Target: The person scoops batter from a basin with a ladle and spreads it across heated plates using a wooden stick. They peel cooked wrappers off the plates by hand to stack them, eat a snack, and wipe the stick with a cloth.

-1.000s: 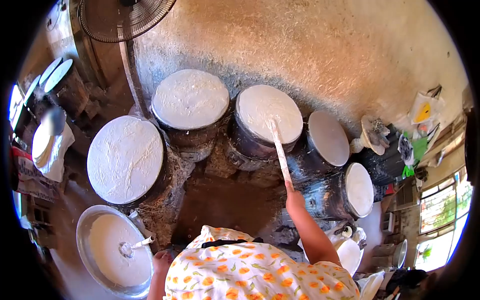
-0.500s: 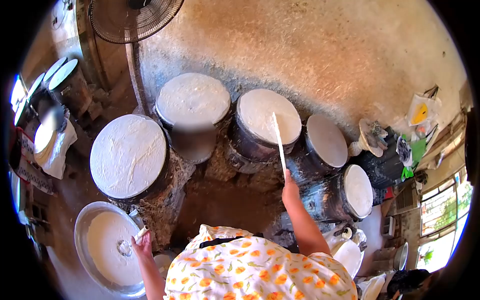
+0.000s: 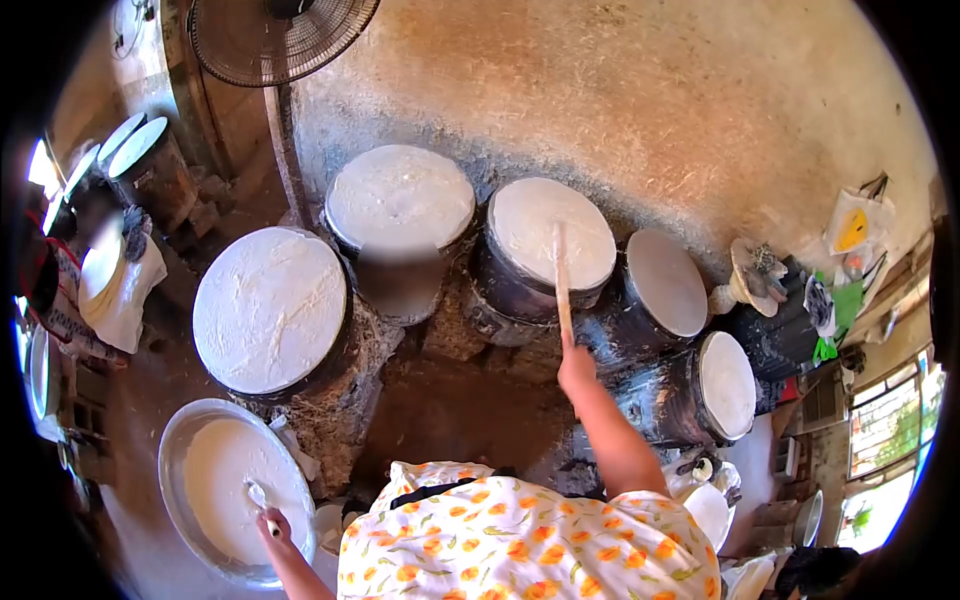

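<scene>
At the lower left, my left hand (image 3: 272,526) is closed around the handle of a ladle (image 3: 256,492), whose bowl is at the white batter (image 3: 212,480) in a wide metal basin (image 3: 166,465). My right hand (image 3: 577,368) grips a long flat wooden spatula (image 3: 563,285). Its far end lies over the white-coated round top (image 3: 520,215) of a dark drum stove, close to the wall. Whether the blade touches the coating I cannot tell.
Other drum stoves with white round tops (image 3: 268,310) (image 3: 400,195) curve around me, with a grey top (image 3: 666,283) and a smaller white one (image 3: 728,385) to the right. A fan (image 3: 285,35) stands behind. Bags (image 3: 858,225) hang at the right.
My left hand has moved down and toward me with the ladle. The spatula has rolled so its broader face shows, its tip staying over the same top. The view has shifted slightly.
</scene>
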`<state>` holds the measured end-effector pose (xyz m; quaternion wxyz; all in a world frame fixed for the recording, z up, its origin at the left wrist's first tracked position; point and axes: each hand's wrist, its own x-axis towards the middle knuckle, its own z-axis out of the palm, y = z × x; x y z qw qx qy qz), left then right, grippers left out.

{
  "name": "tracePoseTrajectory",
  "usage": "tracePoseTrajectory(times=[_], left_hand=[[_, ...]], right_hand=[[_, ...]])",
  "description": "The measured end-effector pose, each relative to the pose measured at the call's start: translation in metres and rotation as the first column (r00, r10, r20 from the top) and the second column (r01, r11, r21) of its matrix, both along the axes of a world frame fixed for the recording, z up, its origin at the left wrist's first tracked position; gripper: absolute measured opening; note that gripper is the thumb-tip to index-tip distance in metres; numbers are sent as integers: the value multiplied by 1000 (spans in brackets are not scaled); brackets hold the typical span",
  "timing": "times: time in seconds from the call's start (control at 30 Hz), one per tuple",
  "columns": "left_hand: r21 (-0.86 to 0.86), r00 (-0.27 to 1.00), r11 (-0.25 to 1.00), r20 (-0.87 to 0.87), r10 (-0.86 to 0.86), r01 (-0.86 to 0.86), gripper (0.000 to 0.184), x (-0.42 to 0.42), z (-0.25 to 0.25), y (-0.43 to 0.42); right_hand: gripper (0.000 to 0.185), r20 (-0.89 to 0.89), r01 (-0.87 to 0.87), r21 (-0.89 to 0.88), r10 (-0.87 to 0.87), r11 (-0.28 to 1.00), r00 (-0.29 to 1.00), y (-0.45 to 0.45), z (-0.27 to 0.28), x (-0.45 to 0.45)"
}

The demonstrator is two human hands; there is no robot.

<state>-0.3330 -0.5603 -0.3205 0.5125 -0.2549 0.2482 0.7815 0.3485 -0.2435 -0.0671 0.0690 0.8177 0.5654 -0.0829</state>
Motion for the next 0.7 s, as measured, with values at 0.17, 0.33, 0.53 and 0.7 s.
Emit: tracePoseTrajectory(times=[0.17, 0.33, 0.53, 0.7], left_hand=[[-384, 967, 887, 80, -243, 254, 24, 70, 56, -51], [-379, 971, 917, 237, -36, 126, 23, 71, 94, -29], [-579, 883, 773, -181, -433, 261, 24, -89, -73, -17], [-454, 981, 876, -20, -191, 162, 9, -103, 32, 61]], right_hand=[[63, -208, -128, 331, 205, 935, 956, -75, 0, -20], [63, -401, 219, 523, 10, 824, 916, -59, 3, -12], [64, -272, -23, 607, 234, 794, 933, -57, 7, -60], [60, -394, -84, 525, 329, 847, 858, -45, 22, -99]])
